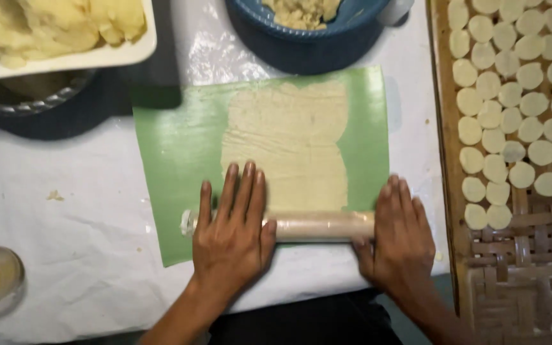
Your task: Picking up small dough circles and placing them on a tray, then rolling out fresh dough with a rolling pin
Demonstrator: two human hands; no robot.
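Head view: both hands press flat on a rolling pin [317,225] wrapped in clear film. Left hand [232,230] and right hand [398,237] have fingers spread open, gripping nothing. Beyond the fingertips, a thin dough sheet [285,144] lies on green plastic [177,160]. Right of the fingers, a woven tray [525,268] holds dough discs [512,96].

Green sheet [180,153], pale dough [285,140]

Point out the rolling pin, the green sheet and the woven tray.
rolling pin [317,225], head view, bare middle between the hands.
green sheet [174,160], head view, uncovered left part.
woven tray [525,281], head view, bare weave below the discs.
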